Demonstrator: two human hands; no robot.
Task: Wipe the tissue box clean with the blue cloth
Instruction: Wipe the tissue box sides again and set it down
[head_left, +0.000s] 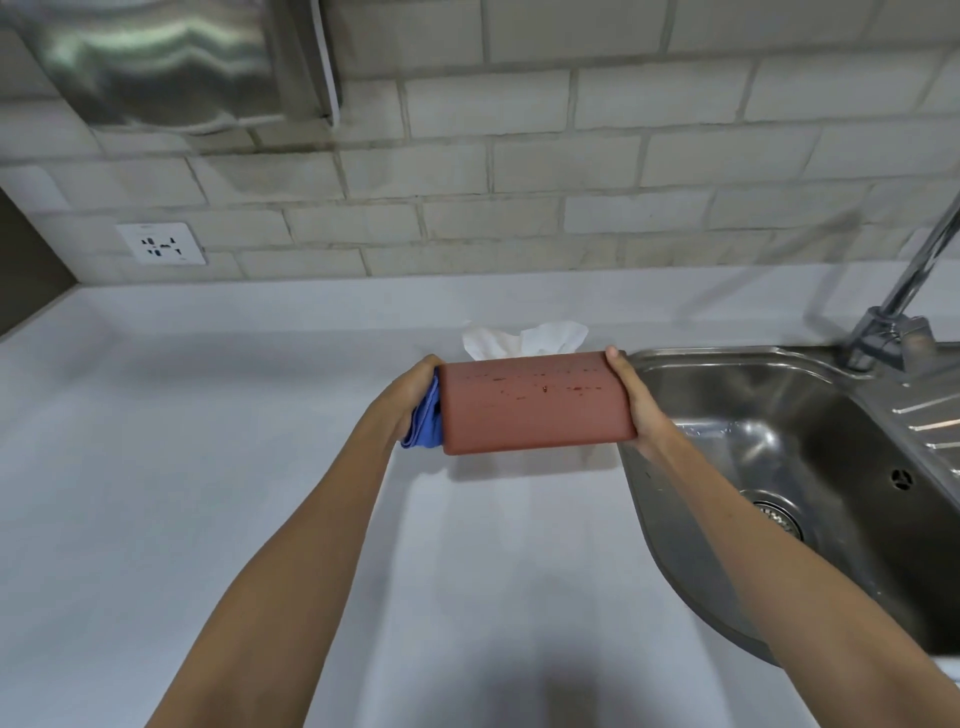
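A reddish-brown tissue box (535, 402) is held up above the white counter, its long side facing me and speckled with small dark-red spots. White tissue (524, 339) sticks out of the far, upper side. My left hand (410, 392) presses a bunched blue cloth (425, 418) against the box's left end. My right hand (636, 400) grips the right end, its thumb over the top corner.
The white counter (234, 467) stretches left and toward me. A steel sink (779, 467) with a drain lies just right of the box, a faucet (893, 332) behind it. A wall socket (161, 243) sits on the tiled backsplash at left.
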